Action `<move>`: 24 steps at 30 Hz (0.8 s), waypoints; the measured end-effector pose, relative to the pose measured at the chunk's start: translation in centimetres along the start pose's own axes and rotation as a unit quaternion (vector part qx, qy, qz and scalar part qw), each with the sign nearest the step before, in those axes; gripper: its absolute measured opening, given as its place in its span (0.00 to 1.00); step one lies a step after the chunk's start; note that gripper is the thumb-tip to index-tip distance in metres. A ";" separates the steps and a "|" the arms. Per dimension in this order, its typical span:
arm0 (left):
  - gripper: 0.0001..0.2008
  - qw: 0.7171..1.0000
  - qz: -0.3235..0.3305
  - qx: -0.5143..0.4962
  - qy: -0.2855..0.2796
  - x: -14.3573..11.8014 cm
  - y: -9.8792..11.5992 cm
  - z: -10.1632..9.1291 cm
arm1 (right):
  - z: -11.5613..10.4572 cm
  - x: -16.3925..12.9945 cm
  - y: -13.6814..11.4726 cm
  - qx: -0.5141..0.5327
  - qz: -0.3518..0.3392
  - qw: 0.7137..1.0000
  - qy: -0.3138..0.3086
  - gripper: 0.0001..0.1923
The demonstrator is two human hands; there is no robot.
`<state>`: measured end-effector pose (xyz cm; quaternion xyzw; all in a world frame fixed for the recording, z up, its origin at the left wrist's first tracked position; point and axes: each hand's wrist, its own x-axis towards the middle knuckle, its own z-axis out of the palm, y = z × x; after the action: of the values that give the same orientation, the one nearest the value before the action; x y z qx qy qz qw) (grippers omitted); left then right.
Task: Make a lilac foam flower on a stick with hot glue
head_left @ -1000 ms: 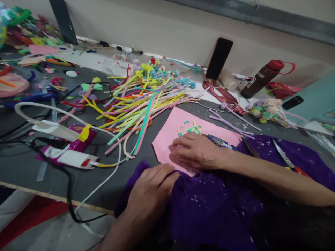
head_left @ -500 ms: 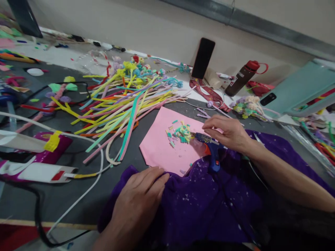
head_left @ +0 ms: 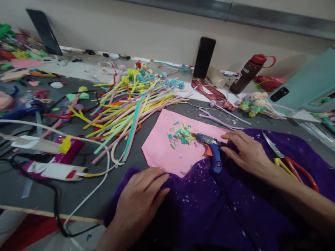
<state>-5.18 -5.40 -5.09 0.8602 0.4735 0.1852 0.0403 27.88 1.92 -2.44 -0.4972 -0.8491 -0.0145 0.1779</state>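
Note:
A blue hot glue gun [head_left: 216, 158] with an orange trigger lies on its side, partly over a pink sheet [head_left: 162, 150] and partly over purple cloth [head_left: 193, 202]. Its nozzle points left into a heap of small cut pipe cleaner bits [head_left: 184, 135] in green, yellow and lilac. The thumb and fingers of my right hand [head_left: 244, 151] close around the gun's rear end. My left hand [head_left: 142, 193] rests flat on the cloth at the sheet's lower edge, holding nothing. Scissors [head_left: 284, 157] with red and yellow handles lie on the cloth, right of my right hand.
A pile of long coloured pipe cleaners [head_left: 131, 111] covers the table's left middle. Cables and a white-and-magenta device [head_left: 54, 170] lie at left. Behind stand a phone [head_left: 204, 57], a brown bottle [head_left: 246, 75] and a teal case [head_left: 306, 87].
My right hand has moved from above the glue gun back to its rear end. My left hand stays on the cloth. The view has shifted, bringing the scissors fully into sight.

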 end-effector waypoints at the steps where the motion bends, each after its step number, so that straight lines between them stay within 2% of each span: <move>1: 0.13 1.000 -0.001 0.000 -0.001 0.0 0.0 0.0 | -0.2 -0.6 -0.3 0.001 0.012 1.000 0.010 0.14; 3: 0.14 1.000 -0.002 0.003 0.002 0.0 -0.1 0.0 | -0.6 -1.6 -1.1 0.031 0.028 0.999 -0.010 0.11; 6: 0.13 1.000 -0.004 0.008 0.007 0.2 0.0 -0.1 | -0.8 -2.7 -2.6 0.113 0.045 0.986 -0.110 0.09; 9: 0.12 1.000 -0.014 -0.005 0.003 0.2 0.4 -0.4 | -0.3 -3.3 -3.7 0.131 0.091 0.975 -0.158 0.10; 11: 0.11 1.000 -0.021 -0.020 0.004 0.2 0.7 -0.5 | 0.3 -3.7 -3.9 0.150 0.118 0.969 -0.158 0.11; 14: 0.11 0.999 -0.030 -0.034 0.010 0.1 1.0 -0.6 | 1.2 -4.3 -3.9 0.193 0.123 0.960 -0.158 0.14; 20: 0.16 0.995 -0.049 -0.082 0.020 -0.4 1.1 -1.4 | 1.9 -6.2 -3.8 0.180 0.096 0.970 -0.134 0.21; 24: 0.13 0.991 -0.071 -0.097 0.052 -0.4 0.4 -2.4 | 2.2 -7.0 -3.6 0.183 0.096 0.972 -0.109 0.22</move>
<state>-5.91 -6.26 -2.85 0.8054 0.5148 0.2717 0.1117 27.30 -5.34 -6.19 -0.5344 -0.7997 0.2121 0.1730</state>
